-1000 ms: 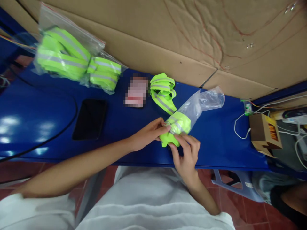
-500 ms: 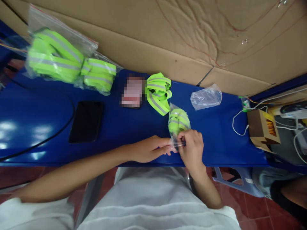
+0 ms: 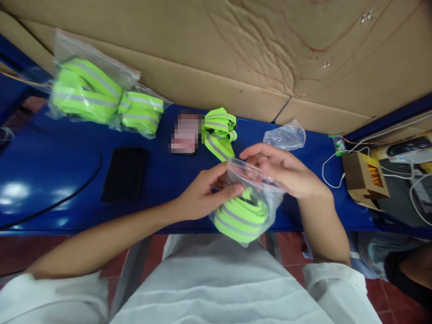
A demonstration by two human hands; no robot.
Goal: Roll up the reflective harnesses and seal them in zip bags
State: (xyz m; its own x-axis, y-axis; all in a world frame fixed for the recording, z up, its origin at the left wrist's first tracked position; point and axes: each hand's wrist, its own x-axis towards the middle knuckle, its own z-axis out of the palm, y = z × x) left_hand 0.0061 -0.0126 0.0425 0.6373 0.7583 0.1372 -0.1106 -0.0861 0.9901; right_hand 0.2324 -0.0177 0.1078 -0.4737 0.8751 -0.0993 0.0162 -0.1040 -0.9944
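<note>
A clear zip bag (image 3: 274, 200) with a red strip along its mouth holds a coiled neon-yellow reflective strap (image 3: 241, 220). The bag hangs mouth up at the front edge of the blue table. My left hand (image 3: 205, 191) grips its left side, thumb on the near face and fingers behind. At the mouth's right side is my right hand (image 3: 276, 168), its thumb and curled fingers at the plastic rim and one finger stretched out. Part of that grip is hidden by the plastic. Just behind the bag lies a loose reflective strap (image 3: 220, 130), with an empty clear bag (image 3: 285, 136) to its right.
Bagged straps (image 3: 87, 96) lie at the back left against a cardboard wall (image 3: 168, 58). A black phone-like slab (image 3: 124, 174) and a blurred-out card-like item (image 3: 185, 132) are on the table. Right: a small cardboard box (image 3: 364, 177) and white cable (image 3: 324, 173). A person's leg (image 3: 408, 270) shows lower right.
The bagged strap has come off the table towards me and turned mouth up. My right hand has moved up and right to the bag's mouth; my left hand has risen slightly with it.
</note>
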